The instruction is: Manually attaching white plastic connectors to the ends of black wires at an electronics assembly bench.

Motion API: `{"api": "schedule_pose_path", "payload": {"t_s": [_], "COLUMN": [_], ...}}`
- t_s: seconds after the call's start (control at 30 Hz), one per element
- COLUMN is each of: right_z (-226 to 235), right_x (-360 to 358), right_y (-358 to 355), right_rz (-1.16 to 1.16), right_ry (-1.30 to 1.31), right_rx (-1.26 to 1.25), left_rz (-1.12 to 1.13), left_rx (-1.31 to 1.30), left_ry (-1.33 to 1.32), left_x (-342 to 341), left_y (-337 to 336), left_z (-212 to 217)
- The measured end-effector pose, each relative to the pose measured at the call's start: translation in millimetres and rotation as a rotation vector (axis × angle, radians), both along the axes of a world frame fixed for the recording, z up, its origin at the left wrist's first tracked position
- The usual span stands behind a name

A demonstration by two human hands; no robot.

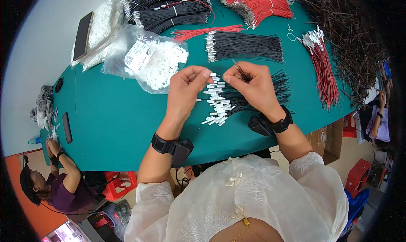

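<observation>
Left hand [186, 87] pinching small white plastic connector [212, 74]; right hand [253, 86] gripping thin black wires [240, 70]. Light, limp, probably slippery; best held near stripped tips.

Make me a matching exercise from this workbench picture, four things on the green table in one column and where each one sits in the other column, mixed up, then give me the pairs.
Things
1. black phone
2. red wires with white connectors
3. clear bag of white connectors
4. thin black wire

Places
A. pinched in the right hand
B. right side of the table, beside a pile of dark wires
C. lying on plastic bags at the far left
D. just left of the left hand

Pairs: 1-C, 2-B, 3-D, 4-A
</observation>
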State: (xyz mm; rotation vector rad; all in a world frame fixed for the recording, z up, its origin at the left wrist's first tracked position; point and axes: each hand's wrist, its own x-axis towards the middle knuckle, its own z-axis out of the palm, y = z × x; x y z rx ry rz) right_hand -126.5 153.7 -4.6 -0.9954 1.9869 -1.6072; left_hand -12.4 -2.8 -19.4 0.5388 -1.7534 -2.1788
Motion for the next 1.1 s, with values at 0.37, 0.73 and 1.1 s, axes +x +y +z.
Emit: {"api": "schedule_pose_path", "payload": {"t_s": [0.37, 0.73, 1.1], "right_z": [-2.7, -3.4, 1.2], "right_x": [-0.6, -3.3, -7.7], "right_y": [-0.5, -1.2, -2.9], "right_rz": [0.031, 0.057, 0.053], "right_ry": [-0.029, 0.005, 0.15], "right_rx": [0.02, 0.01, 0.037], "left_rz": [0.043, 0.044, -0.121], "left_rx": [-0.018, 0.044, -0.335], "left_ry": [0.03, 0.001, -0.089], "left_x": [-1.8, -2.6, 1.4], "left_y": [9.3, 9.6, -5.2], "left_z": [-8.5, -6.0, -11.7]}}
